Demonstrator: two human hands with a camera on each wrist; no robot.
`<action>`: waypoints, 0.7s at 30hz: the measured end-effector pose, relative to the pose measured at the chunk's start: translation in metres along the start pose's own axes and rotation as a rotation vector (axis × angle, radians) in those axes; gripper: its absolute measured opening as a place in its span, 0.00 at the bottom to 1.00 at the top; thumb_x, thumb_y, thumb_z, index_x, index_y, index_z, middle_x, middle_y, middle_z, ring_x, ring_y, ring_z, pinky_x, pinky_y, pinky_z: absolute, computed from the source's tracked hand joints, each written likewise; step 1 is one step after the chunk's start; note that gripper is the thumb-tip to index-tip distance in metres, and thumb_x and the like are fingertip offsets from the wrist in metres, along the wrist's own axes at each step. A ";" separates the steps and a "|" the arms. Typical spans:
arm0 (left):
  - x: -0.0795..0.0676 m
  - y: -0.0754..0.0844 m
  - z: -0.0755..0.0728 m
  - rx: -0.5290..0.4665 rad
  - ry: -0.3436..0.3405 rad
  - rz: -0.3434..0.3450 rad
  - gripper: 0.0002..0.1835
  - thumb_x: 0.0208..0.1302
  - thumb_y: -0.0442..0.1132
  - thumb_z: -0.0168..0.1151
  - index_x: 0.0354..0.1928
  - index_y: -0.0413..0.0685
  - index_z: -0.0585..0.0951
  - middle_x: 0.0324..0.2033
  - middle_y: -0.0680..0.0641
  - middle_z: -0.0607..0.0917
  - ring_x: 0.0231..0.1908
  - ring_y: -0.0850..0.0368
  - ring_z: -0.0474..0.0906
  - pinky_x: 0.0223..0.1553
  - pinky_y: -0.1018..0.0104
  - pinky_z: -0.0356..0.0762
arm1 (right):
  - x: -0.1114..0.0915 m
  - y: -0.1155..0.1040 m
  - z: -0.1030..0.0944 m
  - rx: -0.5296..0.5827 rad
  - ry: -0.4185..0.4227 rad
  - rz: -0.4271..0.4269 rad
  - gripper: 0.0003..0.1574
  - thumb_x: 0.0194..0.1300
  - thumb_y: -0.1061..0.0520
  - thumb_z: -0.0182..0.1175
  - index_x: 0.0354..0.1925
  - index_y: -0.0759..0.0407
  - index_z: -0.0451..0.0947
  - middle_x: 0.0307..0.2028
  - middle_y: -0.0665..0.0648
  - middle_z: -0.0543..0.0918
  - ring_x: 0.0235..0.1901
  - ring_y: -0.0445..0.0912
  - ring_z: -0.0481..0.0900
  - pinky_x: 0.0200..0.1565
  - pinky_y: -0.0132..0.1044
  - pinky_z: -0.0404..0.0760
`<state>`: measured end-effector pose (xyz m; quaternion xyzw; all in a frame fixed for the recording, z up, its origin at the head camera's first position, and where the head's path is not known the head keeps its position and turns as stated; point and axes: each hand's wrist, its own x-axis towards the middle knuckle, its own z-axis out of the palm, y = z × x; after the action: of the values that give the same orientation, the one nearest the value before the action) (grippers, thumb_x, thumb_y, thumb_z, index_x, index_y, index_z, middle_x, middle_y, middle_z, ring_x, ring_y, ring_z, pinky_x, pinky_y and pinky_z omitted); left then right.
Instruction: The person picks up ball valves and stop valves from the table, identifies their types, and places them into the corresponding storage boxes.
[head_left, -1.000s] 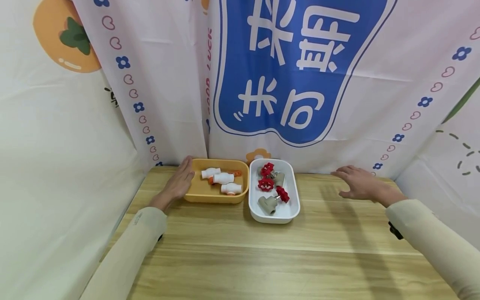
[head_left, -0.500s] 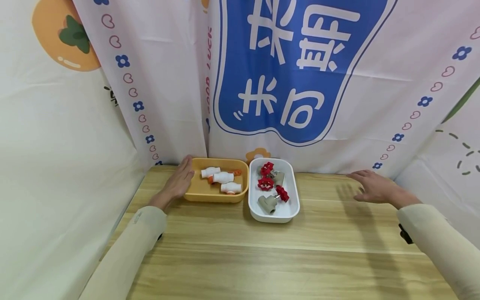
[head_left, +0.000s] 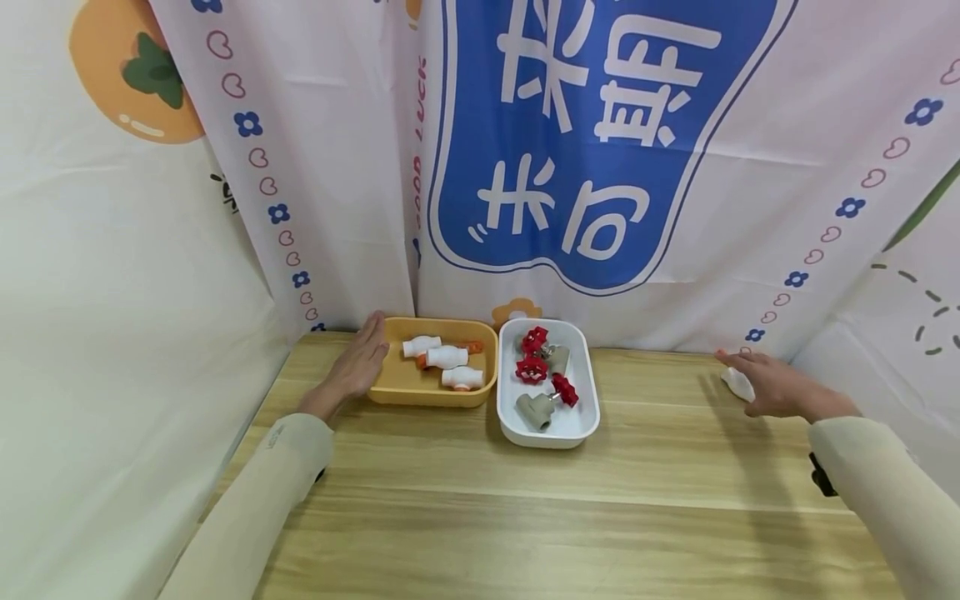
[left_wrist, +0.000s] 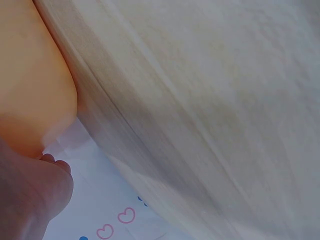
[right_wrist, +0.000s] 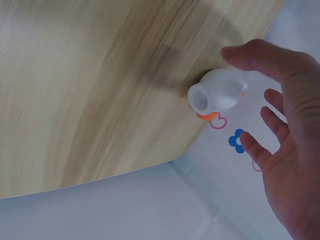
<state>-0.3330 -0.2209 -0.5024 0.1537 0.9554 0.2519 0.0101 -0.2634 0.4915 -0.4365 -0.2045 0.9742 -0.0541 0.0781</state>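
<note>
At the left end of the orange tray (head_left: pixel 427 397), my left hand (head_left: pixel 358 367) touches the tray's side with straight fingers. In the left wrist view, that hand's curved edge (left_wrist: pixel 40 192) shows below the tray wall (left_wrist: pixel 35 75). On the right of the table stands a white plastic ball valve (right_wrist: pixel 220 90) with a bit of orange under it. My right hand (head_left: pixel 780 387) is over and beside this valve (head_left: pixel 738 383), partly covering it in the head view. In the right wrist view, thumb and fingers are spread, with the valve just past the thumb tip.
Several white ball valves (head_left: pixel 447 357) with orange handles lie in the orange tray. Against it stands a white tray (head_left: pixel 551 439) holding grey valves with red handwheels (head_left: pixel 532 369). A printed cloth (head_left: pixel 360 208) hangs along the table's back edge.
My right hand has moved to the right, and a white ball valve now shows at its left side. The left hand stays at the orange tray.
</note>
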 end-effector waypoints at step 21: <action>0.000 -0.001 0.000 -0.022 -0.010 -0.018 0.34 0.87 0.44 0.29 0.83 0.36 0.35 0.85 0.40 0.33 0.84 0.41 0.29 0.83 0.45 0.32 | -0.005 0.026 0.022 0.075 0.012 0.106 0.63 0.43 0.72 0.75 0.77 0.72 0.62 0.72 0.83 0.64 0.67 0.82 0.62 0.63 0.78 0.70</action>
<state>-0.3330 -0.2221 -0.5032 0.1463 0.9538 0.2617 0.0189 -0.2652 0.5159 -0.4615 -0.1494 0.9814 -0.0877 0.0825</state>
